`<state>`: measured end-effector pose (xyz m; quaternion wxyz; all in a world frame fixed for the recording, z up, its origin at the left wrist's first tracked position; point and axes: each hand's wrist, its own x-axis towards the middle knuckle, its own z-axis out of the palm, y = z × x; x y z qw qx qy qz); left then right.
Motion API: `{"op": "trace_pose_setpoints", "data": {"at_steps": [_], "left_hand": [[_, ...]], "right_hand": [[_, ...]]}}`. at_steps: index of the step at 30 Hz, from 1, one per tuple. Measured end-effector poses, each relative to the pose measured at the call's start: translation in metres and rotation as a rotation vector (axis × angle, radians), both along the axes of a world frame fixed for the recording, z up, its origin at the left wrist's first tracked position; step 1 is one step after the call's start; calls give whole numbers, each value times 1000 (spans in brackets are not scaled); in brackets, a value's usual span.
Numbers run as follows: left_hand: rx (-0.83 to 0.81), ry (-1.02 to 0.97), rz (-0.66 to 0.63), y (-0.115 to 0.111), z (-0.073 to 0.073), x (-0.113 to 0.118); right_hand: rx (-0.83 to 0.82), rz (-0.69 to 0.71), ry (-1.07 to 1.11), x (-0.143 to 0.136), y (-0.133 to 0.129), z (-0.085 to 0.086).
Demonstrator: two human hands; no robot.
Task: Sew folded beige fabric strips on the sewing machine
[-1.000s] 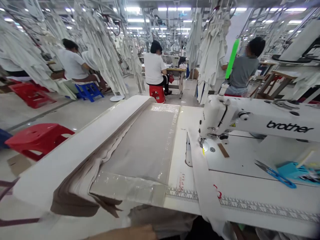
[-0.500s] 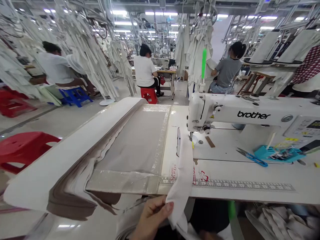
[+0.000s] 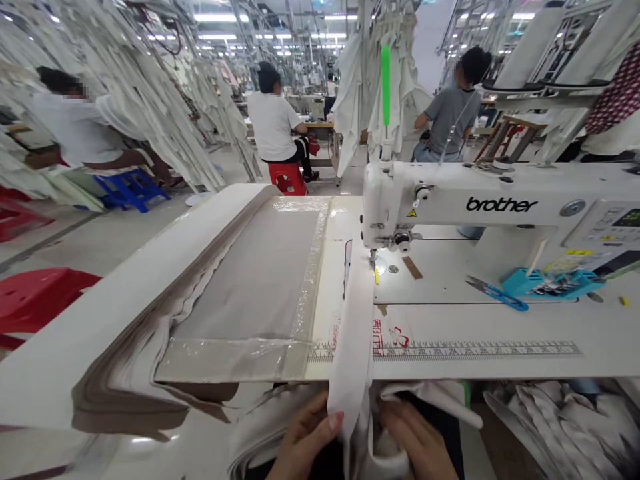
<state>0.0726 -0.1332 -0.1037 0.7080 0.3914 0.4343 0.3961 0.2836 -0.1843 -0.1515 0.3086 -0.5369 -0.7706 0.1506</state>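
A long pale fabric strip [image 3: 351,320] runs from under the needle area of the white sewing machine [image 3: 450,207] down over the table's front edge. My left hand [image 3: 310,430] pinches the strip's left edge just below the table. To its right, my right hand [image 3: 417,433] is closed on bunched pale fabric [image 3: 387,443], its fingertips partly hidden by the folds. A printed ruler [image 3: 450,350] crosses the table front, passing beneath the strip.
Blue-handled scissors [image 3: 500,293] and a turquoise tray [image 3: 555,283] lie right of the needle. Stacked fabric [image 3: 135,373] hangs over the left table edge. A red stool [image 3: 45,300] stands at left; seated people work beyond.
My right hand has come up into view with bunched fabric. The strip now hangs straighter and flatter, still pinched by my left hand. The whole view has shifted slightly.
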Motion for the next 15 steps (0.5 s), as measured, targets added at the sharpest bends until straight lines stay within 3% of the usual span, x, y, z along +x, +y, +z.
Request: {"op": "trace_pose_setpoints", "data": {"at_steps": [4, 7, 10, 15], "left_hand": [[80, 188, -112, 8, -2, -11], [175, 291, -121, 11, 1, -9], [266, 368, -32, 11, 5, -1], [126, 274, 13, 5, -6, 9]], "right_hand": [[-114, -265, 22, 6, 29, -9], [-146, -266, 128, 7, 21, -4], [-145, -241, 298, -7, 7, 9], [-154, -291, 549, -35, 8, 14]]}}
